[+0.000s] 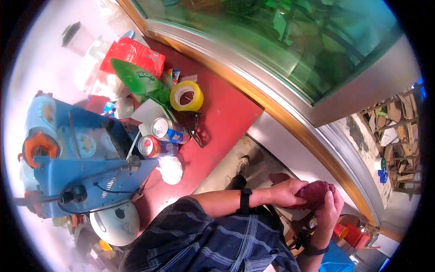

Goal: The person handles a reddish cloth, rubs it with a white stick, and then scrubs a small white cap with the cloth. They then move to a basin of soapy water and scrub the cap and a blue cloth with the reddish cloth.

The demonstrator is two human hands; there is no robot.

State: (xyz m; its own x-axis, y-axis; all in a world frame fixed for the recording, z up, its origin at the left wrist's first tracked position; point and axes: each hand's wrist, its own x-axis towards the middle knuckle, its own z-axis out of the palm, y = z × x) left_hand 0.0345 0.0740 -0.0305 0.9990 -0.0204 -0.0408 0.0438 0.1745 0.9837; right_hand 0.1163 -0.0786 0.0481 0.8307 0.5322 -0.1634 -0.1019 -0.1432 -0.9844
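Observation:
A bunched dark red cloth [313, 192] is held up in front of my body, at the lower right. My left hand [288, 192] grips its left side, fingers closed round it. On the other side my right hand [330, 207] pinches the cloth's edge between thumb and fingers. Part of the cloth is hidden behind both hands. Just past my left wrist shows another dark red patch [280, 177]; whether it belongs to the cloth I cannot tell.
A red tabletop [226, 122] to the left carries a yellow tape roll [186, 96], two drink cans [162, 128], a crumpled white bag [170, 170] and a green packet [136, 78]. A blue machine [90, 158] and a white helmet [116, 223] stand farther left. A window sill [290, 119] runs along the far side.

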